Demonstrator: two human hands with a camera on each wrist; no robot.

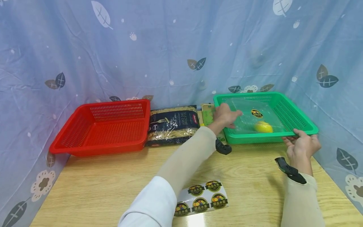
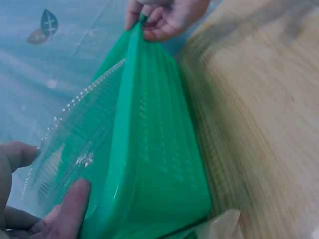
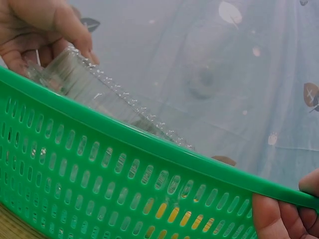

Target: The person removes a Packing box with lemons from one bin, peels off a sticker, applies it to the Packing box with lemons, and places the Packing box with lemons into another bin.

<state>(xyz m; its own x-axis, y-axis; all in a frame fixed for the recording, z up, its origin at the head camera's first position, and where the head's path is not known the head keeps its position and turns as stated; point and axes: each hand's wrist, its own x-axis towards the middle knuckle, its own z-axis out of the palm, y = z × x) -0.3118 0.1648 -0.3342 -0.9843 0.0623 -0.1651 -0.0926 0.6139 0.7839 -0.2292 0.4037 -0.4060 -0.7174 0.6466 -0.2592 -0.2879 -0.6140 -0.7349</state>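
My left hand [image 1: 225, 115] reaches into the left side of the green basket [image 1: 297, 113] and grips the end of a clear plastic box [image 1: 244, 107]. In the right wrist view, its fingers hold a corner of the box [image 3: 84, 84], which tilts up above the rim. A round black-and-gold sticker [image 1: 256, 113] is on the box. A yellow, rounded fruit [image 1: 263, 127] shows near the basket's front wall. My right hand [image 1: 303, 145] grips the basket's front rim near the right corner, fingers [image 3: 269, 219] under the rim and thumb above.
A red basket [image 1: 97, 148] stands at the left. A pasta bag [image 1: 173, 124] and a green-and-tan packet [image 1: 208, 115] lie between the baskets. The sticker sheet [image 1: 204, 198] lies on the wooden table near the front, partly behind my left sleeve. A blue curtain [image 1: 170, 47] hangs behind.
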